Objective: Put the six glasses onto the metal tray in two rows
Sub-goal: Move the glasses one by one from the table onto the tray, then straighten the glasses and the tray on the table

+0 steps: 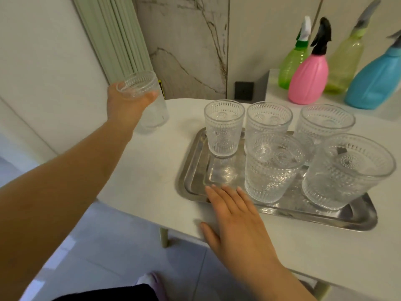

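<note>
Fingers of the right hand [235, 220] lie flat and released on the near left rim of the metal tray [355, 222]. Five glasses [271, 168] stand on this tray at centre right. At upper left, the left hand [128, 105] grasps the sixth glass [141, 101], which seems lifted above the table [152, 161].

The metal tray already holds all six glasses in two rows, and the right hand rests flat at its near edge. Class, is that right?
Not quite. The head view shows five glasses on the metal tray; the sixth glass is in the left hand, off the tray. The right hand does rest flat at its near edge.
</note>
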The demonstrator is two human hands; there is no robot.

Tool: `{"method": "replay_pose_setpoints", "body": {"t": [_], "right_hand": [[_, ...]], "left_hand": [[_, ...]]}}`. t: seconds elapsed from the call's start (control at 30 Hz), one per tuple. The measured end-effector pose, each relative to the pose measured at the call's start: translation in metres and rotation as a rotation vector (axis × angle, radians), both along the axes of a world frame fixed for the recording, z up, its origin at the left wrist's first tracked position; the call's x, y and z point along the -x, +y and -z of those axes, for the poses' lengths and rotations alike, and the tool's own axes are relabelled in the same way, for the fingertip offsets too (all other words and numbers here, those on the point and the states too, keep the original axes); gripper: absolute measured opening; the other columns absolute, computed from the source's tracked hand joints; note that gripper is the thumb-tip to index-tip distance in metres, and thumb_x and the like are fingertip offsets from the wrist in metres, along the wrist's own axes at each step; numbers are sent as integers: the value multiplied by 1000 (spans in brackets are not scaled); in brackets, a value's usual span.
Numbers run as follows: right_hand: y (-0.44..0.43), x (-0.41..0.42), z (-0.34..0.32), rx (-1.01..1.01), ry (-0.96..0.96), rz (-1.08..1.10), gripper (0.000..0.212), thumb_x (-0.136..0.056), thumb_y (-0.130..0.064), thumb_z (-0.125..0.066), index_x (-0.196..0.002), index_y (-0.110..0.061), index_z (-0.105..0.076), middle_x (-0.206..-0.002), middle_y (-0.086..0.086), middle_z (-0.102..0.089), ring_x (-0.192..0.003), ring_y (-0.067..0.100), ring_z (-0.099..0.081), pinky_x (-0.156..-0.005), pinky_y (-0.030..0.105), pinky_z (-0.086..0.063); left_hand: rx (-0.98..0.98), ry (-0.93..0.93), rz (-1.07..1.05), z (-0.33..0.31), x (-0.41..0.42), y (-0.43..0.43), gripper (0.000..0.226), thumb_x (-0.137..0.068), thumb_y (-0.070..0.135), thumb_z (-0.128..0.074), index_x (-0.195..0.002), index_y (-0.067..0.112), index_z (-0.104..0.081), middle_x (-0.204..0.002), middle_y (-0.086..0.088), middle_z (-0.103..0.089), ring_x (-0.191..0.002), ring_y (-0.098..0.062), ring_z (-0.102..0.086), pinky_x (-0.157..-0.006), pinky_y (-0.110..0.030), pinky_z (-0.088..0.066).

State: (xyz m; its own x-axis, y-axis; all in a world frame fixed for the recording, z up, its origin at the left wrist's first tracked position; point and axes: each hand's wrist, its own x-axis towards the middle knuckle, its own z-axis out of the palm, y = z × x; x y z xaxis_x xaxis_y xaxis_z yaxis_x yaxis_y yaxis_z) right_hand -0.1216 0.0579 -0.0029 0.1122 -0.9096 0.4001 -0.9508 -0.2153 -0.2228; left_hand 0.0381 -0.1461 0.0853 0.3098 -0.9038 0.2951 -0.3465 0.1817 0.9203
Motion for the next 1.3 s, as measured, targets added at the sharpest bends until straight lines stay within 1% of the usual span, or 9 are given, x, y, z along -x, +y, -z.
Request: {"method": "replay_pose_setpoints", "body": {"t": [0.13, 0.23, 0.33, 0.43, 0.63, 0.8, 0.93, 1.17, 1.3], "right_hand": [[5, 4, -1, 83, -64, -23, 41, -61, -28, -58, -99, -13, -64, -100, 2, -71, -96, 20, -66, -83, 46, -50], [14, 15, -2, 102, -108, -24, 32, -58, -20, -60, -88, -13, -67, -95, 5, -72, -94, 21, -64, -91, 33, -44], [28, 34, -1, 83, -136, 22, 32, -56, -12, -67, -88, -11, -67, -95, 7, -72, -91, 25, -66, -80, 30, -51], [44, 52, 3, 91, -162, 34, 44, -51, 0, -79, -92, -8, -66, -99, 10, -71, -94, 29, -66, -84, 32, -48], [53, 69, 9, 164, -158, 32, 43, -51, 4, -78, -91, -7, -68, -100, 12, -71, -95, 30, -66, -83, 32, -49], [48, 68, 11, 194, -160, 35, 38, -51, 3, -76, -87, -6, -67, -97, 12, -72, -92, 28, -66, -93, 29, -33], [48, 65, 11, 172, -155, 39, 42, -53, 1, -76, -93, -7, -65, -100, 10, -71, -95, 26, -65, -88, 28, -42], [59, 85, -16, 599, -865, 279, 49, -76, -21, -47, -123, -16, -36, -120, -5, -40, -109, 19, -41, -96, 21, -33], [53, 129, -29, 405, -1274, 460, 51, -89, -9, -51, -132, -20, -29, -126, -8, -35, -117, 8, -37, -89, 10, -31]], "left_hand": [[92, -39, 225, -21, -2, 61, 21, -66, 19, -71, -78, 29, -56, -69, 21, -63, -66, 8, -58, -61, -8, -44], [46, -15, 308, -9, 8, 97, 42, -64, 17, -73, -103, 18, -54, -97, 7, -64, -93, -11, -59, -78, -23, -45], [-45, -7, 331, 10, 32, 123, 64, -59, 15, -77, -115, 21, -44, -112, 3, -56, -105, -16, -53, -86, -26, -43], [-71, -55, 361, 24, 54, 134, 71, -55, 18, -80, -113, 29, -39, -112, 6, -51, -102, -11, -50, -79, -17, -39], [-117, -65, 352, 41, 77, 130, 80, -54, 18, -81, -122, 21, -38, -113, 5, -48, -104, -11, -45, -87, -25, -36], [-114, -43, 352, 53, 79, 123, 81, -54, 19, -81, -122, 22, -37, -115, 5, -48, -106, -11, -45, -88, -25, -35], [-147, -32, 430, 58, 76, 120, 88, -58, 20, -78, -130, 23, -28, -121, 5, -42, -114, -12, -41, -96, -29, -34], [-269, -210, 480, 79, 41, 143, 105, -60, 23, -78, -139, 27, -9, -146, 0, -27, -120, -5, -30, -94, -19, -24], [-294, -227, 494, 81, 33, 147, 106, -60, 18, -78, -139, 27, -8, -144, -2, -33, -110, -1, -34, -92, -18, -24]]}}
